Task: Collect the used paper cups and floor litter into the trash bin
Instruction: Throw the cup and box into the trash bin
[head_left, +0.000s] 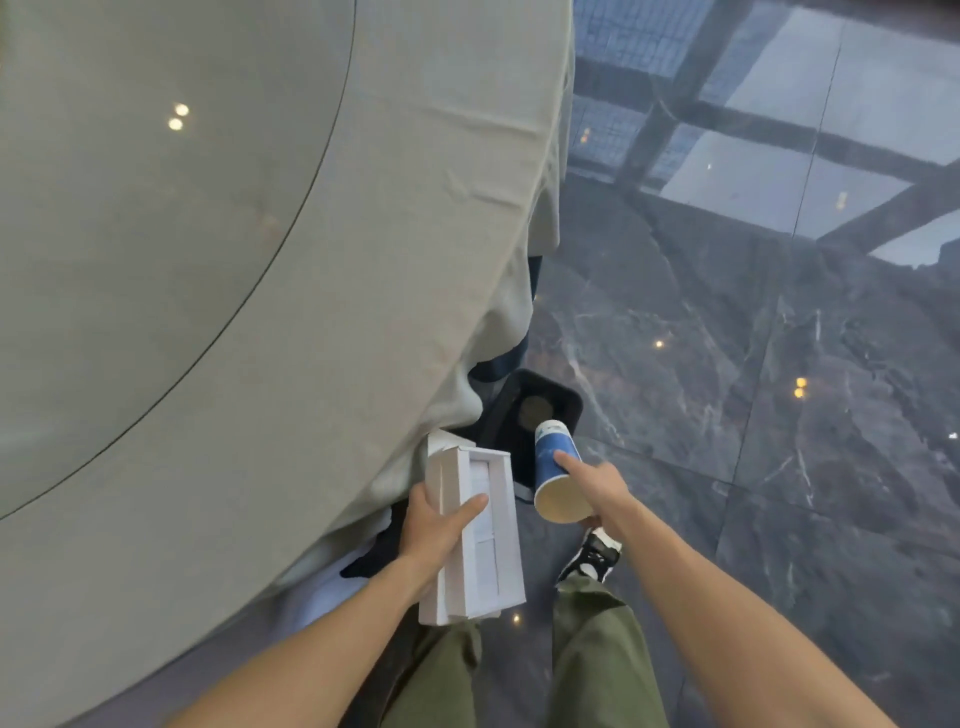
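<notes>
Blue paper cup tilted, seemingly empty, above bin.

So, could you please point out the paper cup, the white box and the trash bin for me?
paper cup (556, 457): head view, on its blue side wall.
white box (485, 551): head view, on its open inner tray.
trash bin (566, 402): head view, on its black rim.

We see the trash bin open-topped beside the draped tablecloth, whose folds crowd its left rim; the marble floor to its right lies open for approach.
</notes>
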